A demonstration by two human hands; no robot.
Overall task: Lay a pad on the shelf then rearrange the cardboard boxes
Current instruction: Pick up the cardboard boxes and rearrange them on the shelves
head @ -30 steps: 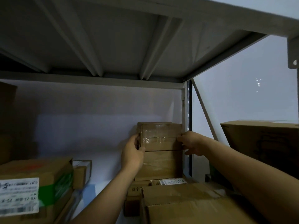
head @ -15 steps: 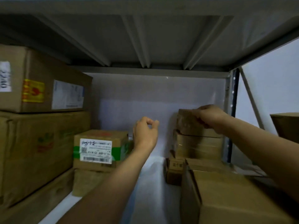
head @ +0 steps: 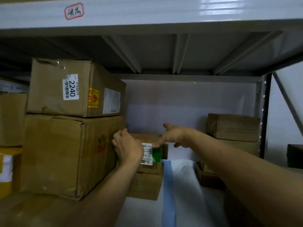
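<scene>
Shelves of grey metal (head: 164, 12) hold everything, with a red-ringed label at 11 o'clock. Big brown boxes (head: 65, 153) sit stacked at 9 o'clock, the top one marked 2240 (head: 72, 89). At 3 o'clock more cardboard boxes (head: 234, 128) are piled up. All boxes look closed, so I cannot tell what is inside. A white pad with a blue edge (head: 180, 185) lies on the shelf floor at 6 o'clock. It looks soft and thin. In the middle sits a small box with green tape (head: 150, 154) on another box. It looks light and stiff, best held by both sides. The left hand (head: 127, 148) curls at its left side. The right hand (head: 173, 136) is spread, one finger touching its top
</scene>
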